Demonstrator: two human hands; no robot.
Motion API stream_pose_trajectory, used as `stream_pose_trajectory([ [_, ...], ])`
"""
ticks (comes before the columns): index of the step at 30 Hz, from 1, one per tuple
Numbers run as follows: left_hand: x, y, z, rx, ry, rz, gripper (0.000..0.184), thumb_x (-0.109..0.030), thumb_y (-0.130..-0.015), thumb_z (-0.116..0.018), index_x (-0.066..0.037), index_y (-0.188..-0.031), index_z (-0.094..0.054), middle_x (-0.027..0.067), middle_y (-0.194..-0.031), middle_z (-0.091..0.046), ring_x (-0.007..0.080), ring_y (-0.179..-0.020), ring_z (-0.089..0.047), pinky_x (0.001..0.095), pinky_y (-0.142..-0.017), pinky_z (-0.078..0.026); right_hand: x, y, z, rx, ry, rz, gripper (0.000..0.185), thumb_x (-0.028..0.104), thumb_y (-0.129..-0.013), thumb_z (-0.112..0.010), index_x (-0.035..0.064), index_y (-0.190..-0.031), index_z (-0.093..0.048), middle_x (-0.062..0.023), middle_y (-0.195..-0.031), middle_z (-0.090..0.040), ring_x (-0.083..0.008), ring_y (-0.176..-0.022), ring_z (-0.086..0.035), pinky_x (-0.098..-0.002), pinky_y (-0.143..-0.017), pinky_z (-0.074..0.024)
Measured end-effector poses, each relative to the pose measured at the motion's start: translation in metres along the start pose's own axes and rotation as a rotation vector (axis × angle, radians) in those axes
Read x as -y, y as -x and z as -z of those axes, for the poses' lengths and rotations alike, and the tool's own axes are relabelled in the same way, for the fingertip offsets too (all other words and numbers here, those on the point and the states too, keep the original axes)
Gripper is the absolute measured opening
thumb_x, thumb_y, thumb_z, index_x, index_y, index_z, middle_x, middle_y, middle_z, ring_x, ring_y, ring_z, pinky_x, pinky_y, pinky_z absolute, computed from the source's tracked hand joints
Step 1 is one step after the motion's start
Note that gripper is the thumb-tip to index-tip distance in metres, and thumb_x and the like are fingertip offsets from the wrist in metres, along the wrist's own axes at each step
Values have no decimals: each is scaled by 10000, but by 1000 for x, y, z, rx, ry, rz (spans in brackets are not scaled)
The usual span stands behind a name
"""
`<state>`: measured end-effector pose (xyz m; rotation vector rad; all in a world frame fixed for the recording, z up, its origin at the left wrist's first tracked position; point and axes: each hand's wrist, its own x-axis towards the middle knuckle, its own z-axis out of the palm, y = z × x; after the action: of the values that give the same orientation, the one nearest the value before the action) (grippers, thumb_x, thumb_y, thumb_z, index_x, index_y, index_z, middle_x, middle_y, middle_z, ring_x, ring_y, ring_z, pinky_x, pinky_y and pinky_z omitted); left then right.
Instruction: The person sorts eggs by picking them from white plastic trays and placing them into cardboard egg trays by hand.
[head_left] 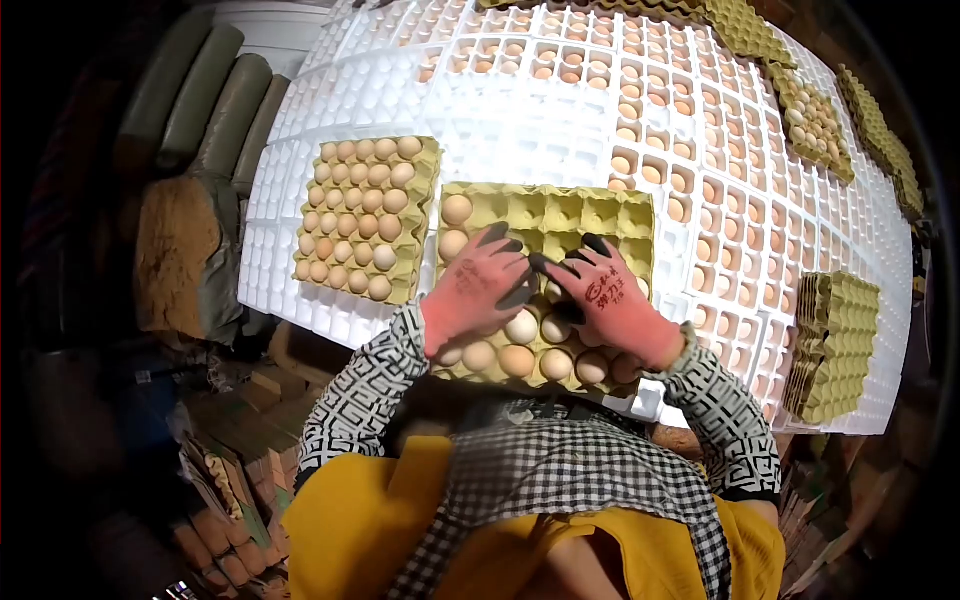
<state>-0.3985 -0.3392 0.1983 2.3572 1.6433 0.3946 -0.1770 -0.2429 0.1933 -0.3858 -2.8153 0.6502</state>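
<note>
Both my hands wear pink gloves with dark fingertips, low over a yellow pulp egg tray (548,208) in front of me. My left hand (478,288) is curled downward over the tray's left-middle cups; its palm side is hidden, so I cannot make out what it holds. Beside it, my right hand (612,302) bends its fingers around a pale egg (554,291). The two hands' fingertips nearly meet. Several eggs (517,361) fill the near rows, and another egg (456,209) sits in the far left corner. Most far cups hold nothing.
A full egg tray (352,215) lies to the left. White moulded trays (520,130) cover the table, many holding eggs. A stack of pulp trays (838,345) stands at the right edge. Rolled dark bundles (205,100) and a sack (185,255) are at far left.
</note>
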Motion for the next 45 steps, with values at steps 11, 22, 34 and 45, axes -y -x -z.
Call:
stream_pose_trajectory([
  [11, 55, 11, 59, -407, 293, 642, 402, -299, -881, -617, -12, -1162, -610, 153, -1033, -682, 262, -963, -676, 373, -850, -520, 15, 28, 63, -343, -986, -573, 310, 147, -850, -615, -21, -1110, -599, -130, -1158, -641, -216, -869, -642, -335, -798, -539],
  [22, 61, 31, 86, -365, 1295, 642, 439, -265, -976, -524, -43, -1355, -506, 128, -1082, -673, 151, -792, -669, 272, -647, -536, -40, 52, 67, -67, -994, -759, 475, 221, -842, -650, 41, -1275, -578, -109, -1205, -631, -208, -839, -672, -275, -632, -506],
  [34, 20, -41, 61, 489, -381, 277, 375, -282, -688, -792, -147, -1010, -656, 143, -1190, -519, 296, -968, -621, 388, -737, -538, -23, 35, 52, 345, 317, -329, 181, 153, -773, -611, 113, -944, -658, -192, -1307, -501, -335, -964, -564, -372, -667, -559],
  [45, 87, -140, 62, -154, 291, 485, 418, -164, -729, -810, -62, -1119, -696, 109, -1086, -589, 231, -1005, -648, 347, -890, -518, -240, 1, 51, -796, -808, -821, 426, 123, -776, -767, -20, -1156, -636, -93, -1092, -693, -149, -944, -648, -284, -799, -507],
])
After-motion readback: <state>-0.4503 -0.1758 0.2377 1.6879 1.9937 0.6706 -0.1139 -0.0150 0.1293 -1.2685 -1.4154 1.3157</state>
